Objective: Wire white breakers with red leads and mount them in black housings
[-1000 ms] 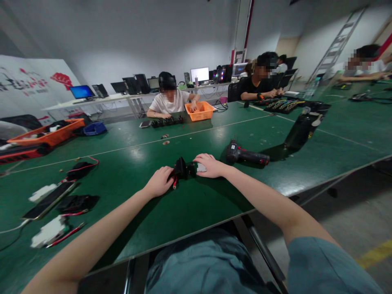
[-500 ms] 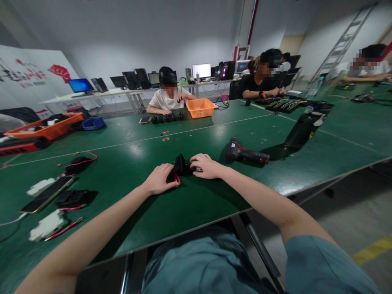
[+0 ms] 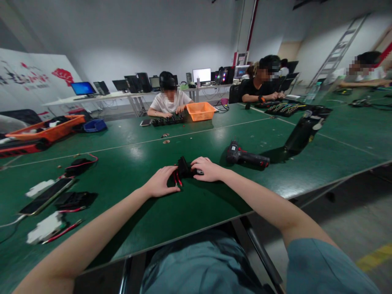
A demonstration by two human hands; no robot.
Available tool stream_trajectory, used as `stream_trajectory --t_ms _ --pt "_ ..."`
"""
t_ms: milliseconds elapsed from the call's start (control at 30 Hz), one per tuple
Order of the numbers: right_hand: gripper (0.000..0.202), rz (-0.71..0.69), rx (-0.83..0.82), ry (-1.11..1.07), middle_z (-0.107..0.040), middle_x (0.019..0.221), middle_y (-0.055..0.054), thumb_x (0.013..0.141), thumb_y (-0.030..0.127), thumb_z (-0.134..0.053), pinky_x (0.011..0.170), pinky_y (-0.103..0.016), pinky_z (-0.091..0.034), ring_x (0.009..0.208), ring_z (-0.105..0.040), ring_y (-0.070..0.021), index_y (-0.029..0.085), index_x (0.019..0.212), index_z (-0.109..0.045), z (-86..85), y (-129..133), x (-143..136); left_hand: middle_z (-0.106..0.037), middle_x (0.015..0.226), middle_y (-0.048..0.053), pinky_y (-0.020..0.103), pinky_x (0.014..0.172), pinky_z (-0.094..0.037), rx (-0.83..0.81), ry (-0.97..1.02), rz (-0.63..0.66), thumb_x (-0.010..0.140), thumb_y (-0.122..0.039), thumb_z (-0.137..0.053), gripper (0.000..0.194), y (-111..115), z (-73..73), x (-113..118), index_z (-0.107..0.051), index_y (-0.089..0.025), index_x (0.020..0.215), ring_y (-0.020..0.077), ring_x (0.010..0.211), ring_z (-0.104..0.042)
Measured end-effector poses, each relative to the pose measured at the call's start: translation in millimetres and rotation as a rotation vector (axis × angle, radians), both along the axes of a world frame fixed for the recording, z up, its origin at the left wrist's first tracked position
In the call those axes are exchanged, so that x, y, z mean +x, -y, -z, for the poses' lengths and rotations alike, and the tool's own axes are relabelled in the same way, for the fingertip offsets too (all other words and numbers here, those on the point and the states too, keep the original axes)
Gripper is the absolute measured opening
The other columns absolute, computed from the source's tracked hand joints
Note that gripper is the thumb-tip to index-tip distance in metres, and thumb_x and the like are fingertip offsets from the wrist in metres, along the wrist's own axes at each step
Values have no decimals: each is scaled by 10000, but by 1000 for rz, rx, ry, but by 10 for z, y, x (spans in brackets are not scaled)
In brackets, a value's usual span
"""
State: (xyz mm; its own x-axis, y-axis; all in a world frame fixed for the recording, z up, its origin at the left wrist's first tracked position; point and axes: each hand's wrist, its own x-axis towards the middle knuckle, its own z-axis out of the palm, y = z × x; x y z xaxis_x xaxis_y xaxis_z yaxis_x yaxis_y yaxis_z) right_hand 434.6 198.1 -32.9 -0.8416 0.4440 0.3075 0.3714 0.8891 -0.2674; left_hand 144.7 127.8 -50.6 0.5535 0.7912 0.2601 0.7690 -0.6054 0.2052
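A small black plastic part (image 3: 183,166) with short red wires (image 3: 177,179) is on the green table in front of me, between my two hands. My left hand (image 3: 161,181) rests on the tabletop at its left side, thumb and fingers apart around the wires; the fingertips are close to the part, and contact is unclear. At its right side, my right hand (image 3: 208,168) has its fingers curled on the part's right end, where a small metallic piece (image 3: 199,172) shows under them. The grasped end is mostly hidden by the fingers.
A cordless screwdriver (image 3: 246,156) lies to the right, with a dark cylinder (image 3: 301,132) beyond it. On the left are a phone (image 3: 47,196), another black part (image 3: 73,200) and white pieces with red wires (image 3: 47,228). An orange basket (image 3: 200,112) stands near a co-worker opposite.
The black part has turned a little, and its red wires show more clearly. My left thumb and fingers are slightly wider apart. My right hand stays beside the part.
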Motion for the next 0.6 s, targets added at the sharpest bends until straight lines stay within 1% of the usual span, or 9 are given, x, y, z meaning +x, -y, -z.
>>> stream_trajectory --t_ms 100,200,300,600 --pt "275 17 4 -1 -620 1254 -112 862 346 -666 1052 -502 -353 1235 -497 -294 217 1105 -678 15 -14 8 -465 1478 183 496 1118 -373 2 -3 -18 764 -708 -644 961 -6 21 -9 -345 -165 1498 353 1355 -448" --pt "279 18 -4 4 -622 1246 -113 866 343 -661 1049 -502 -357 1227 -502 -291 217 1114 -675 24 -26 14 -461 1481 186 490 1120 -374 -10 -10 -17 797 -690 -622 934 -5 29 -15 -330 -152 1503 343 1360 -444" --pt "291 22 -10 17 -620 1253 -115 862 350 -664 1050 -507 -358 1225 -502 -295 222 1123 -674 34 -37 14 -457 1486 184 493 1124 -371 -16 0 -14 813 -671 -614 909 -2 31 -15 -330 -157 1507 340 1365 -440" --pt "301 27 -14 40 -626 1248 -120 864 359 -657 1044 -507 -365 1219 -508 -302 216 1130 -673 39 -51 13 -474 1476 181 511 1116 -378 -30 11 -36 806 -670 -619 911 -7 32 -11 -337 -168 1511 349 1355 -451"
